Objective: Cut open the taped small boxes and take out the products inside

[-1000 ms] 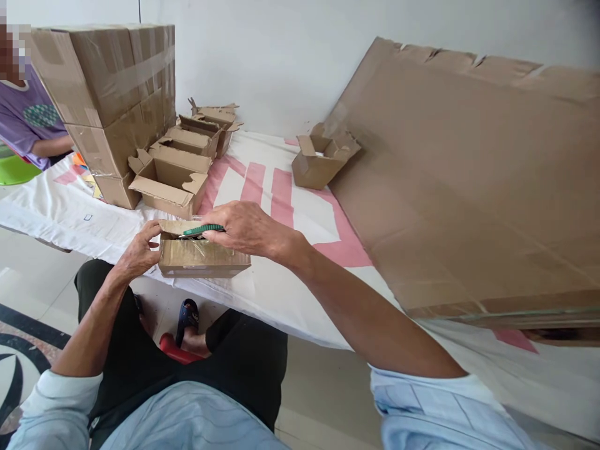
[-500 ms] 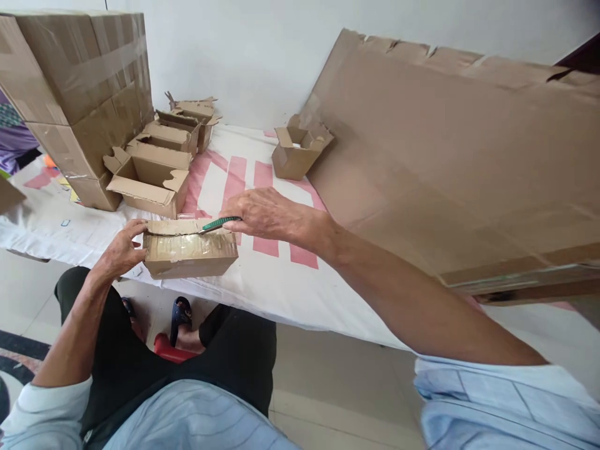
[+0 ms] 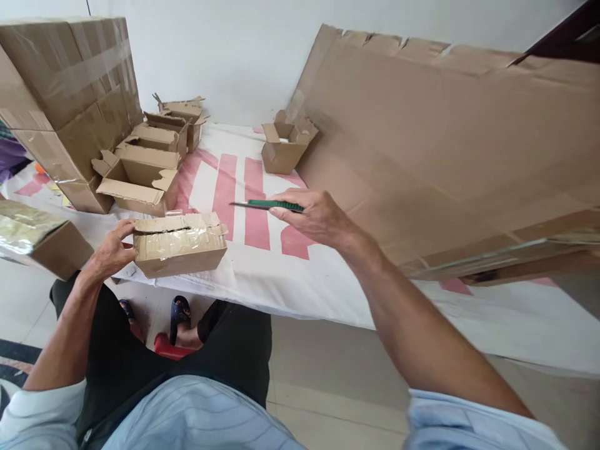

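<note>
A small taped cardboard box point(image 3: 182, 255) sits at the table's front edge, its top tape slit along the seam between the flaps. My left hand point(image 3: 109, 253) grips the left end of this box, thumb on the near side and fingers at the top corner. To the right, my right hand point(image 3: 314, 215) is closed around a green utility knife point(image 3: 274, 204). The knife's blade points left, in the air above the cloth and apart from the box.
Tall stacked cartons point(image 3: 70, 81) stand at the left, with several open small boxes point(image 3: 140, 181) beside them. Another taped box point(image 3: 60, 247) is at the left edge. An open box point(image 3: 281, 153) stands near a large cardboard carton point(image 3: 445, 144) on the right. A cloth point(image 3: 262, 281) covers the table.
My right hand has drawn the knife off the box's seam and moved it right, clear of the box. A taped box now shows further into view at the left.
</note>
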Tool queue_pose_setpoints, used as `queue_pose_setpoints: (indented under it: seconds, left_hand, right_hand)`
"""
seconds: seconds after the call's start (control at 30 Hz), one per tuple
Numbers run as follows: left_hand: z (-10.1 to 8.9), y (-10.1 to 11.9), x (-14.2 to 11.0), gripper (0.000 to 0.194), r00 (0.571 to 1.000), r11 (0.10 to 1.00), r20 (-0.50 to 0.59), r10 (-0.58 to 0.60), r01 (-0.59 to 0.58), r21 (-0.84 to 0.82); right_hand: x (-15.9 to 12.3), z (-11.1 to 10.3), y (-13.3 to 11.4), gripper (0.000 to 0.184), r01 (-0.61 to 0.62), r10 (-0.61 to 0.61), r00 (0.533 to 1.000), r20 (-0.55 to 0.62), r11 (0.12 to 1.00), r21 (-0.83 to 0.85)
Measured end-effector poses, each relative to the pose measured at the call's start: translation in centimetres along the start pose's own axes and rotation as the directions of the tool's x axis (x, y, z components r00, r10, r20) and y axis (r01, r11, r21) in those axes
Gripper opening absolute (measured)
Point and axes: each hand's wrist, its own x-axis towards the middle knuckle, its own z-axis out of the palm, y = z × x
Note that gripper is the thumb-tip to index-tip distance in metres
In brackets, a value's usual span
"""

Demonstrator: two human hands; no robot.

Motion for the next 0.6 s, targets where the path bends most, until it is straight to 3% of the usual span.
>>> queue_pose_setpoints:
  seconds: [0.1, 0.2, 0.27, 0.33, 0.43, 0.6]
  left_hand:
    - [0.0, 0.2, 0.2, 0.055, 0.999, 0.998, 0.035, -0.002, 0.004, -0.056]
    - [-0.1, 0.4, 0.9, 0.056, 0.999, 1.000, 0.047, 0.020, -0.019, -0.019]
    - [-0.2, 0.4, 1.4, 0.056, 0.998, 1.000, 0.058, 0.030, -0.030, 0.000]
    - [-0.2, 0.4, 1.8, 0.056, 0.997, 0.999, 0.072, 0.036, -0.037, 0.011]
    - [-0.1, 0.3, 1.9, 0.057, 0.996, 0.999, 0.081, 0.049, -0.050, 0.016]
    - [0.1, 0.4, 0.9, 0.070, 0.995, 0.997, 0.069, 0.071, -0.071, 0.004]
  right_hand:
    - [-3.5, 4.0, 1.2, 0.037, -0.119, 0.137, 0.985, -0.103, 0.979, 0.166]
    - [-6.8, 8.4, 1.3, 0.039, -0.245, 0.279, 0.955, -0.098, 0.933, 0.264]
    - [-8.1, 10.1, 1.1, 0.043, -0.311, 0.358, 0.929, -0.095, 0.894, 0.322]
    - [-8.5, 10.4, 0.9, 0.046, -0.341, 0.407, 0.906, -0.115, 0.864, 0.371]
    - [-7.5, 9.0, 0.3, 0.046, -0.321, 0.408, 0.899, -0.157, 0.860, 0.396]
    - [-3.6, 6.1, -3.5, 0.037, -0.161, 0.215, 0.972, -0.098, 0.904, 0.396]
